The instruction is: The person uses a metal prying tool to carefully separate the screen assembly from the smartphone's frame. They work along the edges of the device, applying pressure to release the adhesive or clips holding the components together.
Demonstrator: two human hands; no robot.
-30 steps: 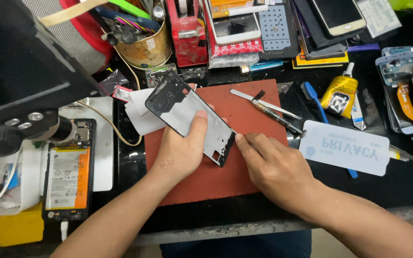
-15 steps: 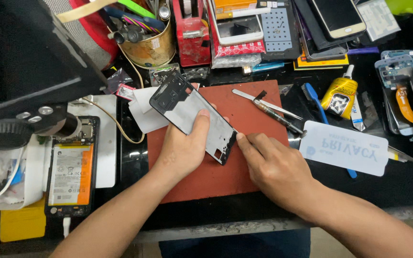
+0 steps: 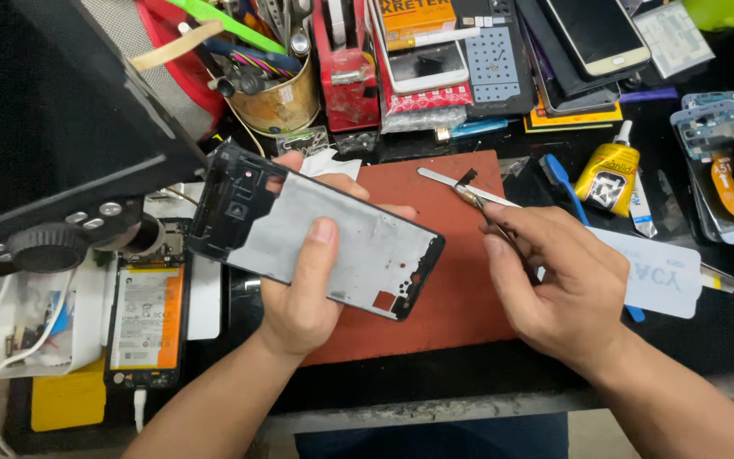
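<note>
The left hand (image 3: 303, 297) clamps the phone frame (image 3: 316, 231), long axis slanting up-left, while the right hand (image 3: 554, 285), just beside, pinches tweezers (image 3: 479, 201).

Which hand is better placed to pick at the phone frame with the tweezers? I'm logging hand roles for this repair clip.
The right hand, probably: it pinches the tweezers over the red mat, beside the frame's lower end. The left hand is occupied gripping the phone frame, thumb across its metal plate.
</note>
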